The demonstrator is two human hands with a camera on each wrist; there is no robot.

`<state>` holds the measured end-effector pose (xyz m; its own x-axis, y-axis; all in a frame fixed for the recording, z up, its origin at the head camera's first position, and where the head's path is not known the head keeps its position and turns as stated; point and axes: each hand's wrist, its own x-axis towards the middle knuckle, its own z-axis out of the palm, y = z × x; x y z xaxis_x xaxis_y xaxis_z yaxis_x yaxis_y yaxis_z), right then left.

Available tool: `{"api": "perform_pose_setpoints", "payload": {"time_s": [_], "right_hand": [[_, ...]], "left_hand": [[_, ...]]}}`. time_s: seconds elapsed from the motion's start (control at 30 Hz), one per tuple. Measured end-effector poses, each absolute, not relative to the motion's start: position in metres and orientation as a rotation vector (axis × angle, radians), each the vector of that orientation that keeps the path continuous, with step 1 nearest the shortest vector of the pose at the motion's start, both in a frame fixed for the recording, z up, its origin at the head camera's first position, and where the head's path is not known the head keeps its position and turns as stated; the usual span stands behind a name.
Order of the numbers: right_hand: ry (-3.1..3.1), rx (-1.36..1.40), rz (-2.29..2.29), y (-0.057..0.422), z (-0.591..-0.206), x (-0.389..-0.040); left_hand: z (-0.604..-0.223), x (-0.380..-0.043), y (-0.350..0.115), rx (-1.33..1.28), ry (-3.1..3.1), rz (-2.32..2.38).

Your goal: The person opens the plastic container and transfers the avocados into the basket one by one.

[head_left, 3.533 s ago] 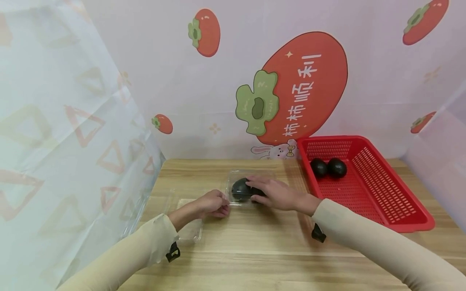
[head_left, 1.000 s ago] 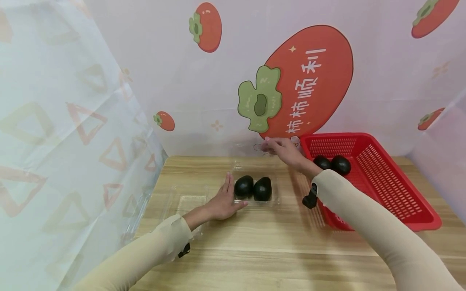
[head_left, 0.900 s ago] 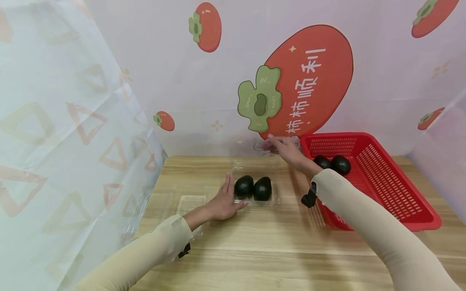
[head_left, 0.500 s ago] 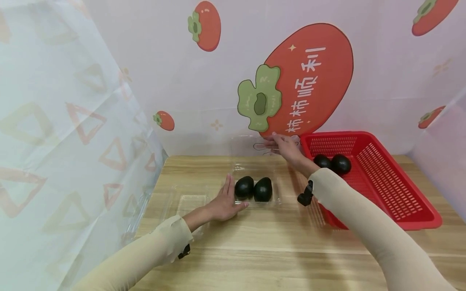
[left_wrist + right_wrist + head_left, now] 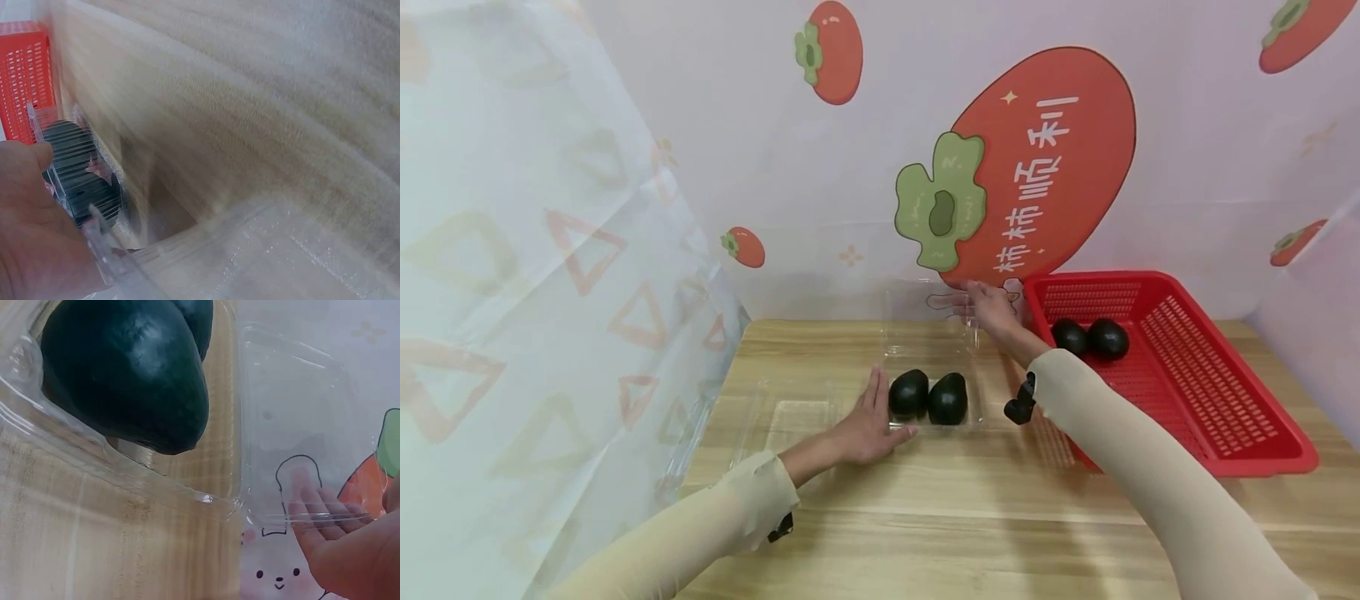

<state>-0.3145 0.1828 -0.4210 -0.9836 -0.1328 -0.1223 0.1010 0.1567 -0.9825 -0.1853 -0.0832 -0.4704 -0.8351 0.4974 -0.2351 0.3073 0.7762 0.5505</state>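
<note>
Two dark green avocados (image 5: 947, 400) sit side by side in a clear plastic clamshell box (image 5: 925, 423) on the table. Its see-through lid (image 5: 917, 321) stands raised at the back. My left hand (image 5: 863, 432) rests against the box's left side, fingers straight, thumb along the front edge. Behind the lid's right side, the straight fingers of my right hand (image 5: 992, 310) show through the plastic. In the right wrist view, one avocado (image 5: 125, 375) lies close to the box wall, and the right hand (image 5: 347, 550) overlaps the lid's edge.
A red plastic basket (image 5: 1240, 400) at right holds two more avocados (image 5: 1108, 339). Left of the box, another clear container (image 5: 797, 408) lies on the wooden table (image 5: 925, 533). A printed backdrop (image 5: 820, 183) rises behind the table.
The right hand has let go of an avocado in the box and moved back to the lid. The lid has tipped further upright. The left hand has shifted along the box's left side.
</note>
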Motion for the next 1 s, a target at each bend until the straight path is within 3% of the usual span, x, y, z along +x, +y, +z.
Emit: {"api": "perform_pose_setpoints", "payload": {"time_s": [0.4, 0.67, 1.0], "right_hand": [[2.346, 0.040, -1.736, 0.191, -0.431, -0.319], [2.687, 0.065, -1.489, 0.209, -0.477, -0.364], [2.796, -0.137, -1.109, 0.189, -0.454, -0.320]], "left_hand": [[-0.471, -0.175, -0.083, 0.643, 2.625, 0.684], [-0.470, -0.172, -0.082, 0.651, 2.628, 0.701], [-0.469, -0.171, -0.083, 0.653, 2.615, 0.690]]}}
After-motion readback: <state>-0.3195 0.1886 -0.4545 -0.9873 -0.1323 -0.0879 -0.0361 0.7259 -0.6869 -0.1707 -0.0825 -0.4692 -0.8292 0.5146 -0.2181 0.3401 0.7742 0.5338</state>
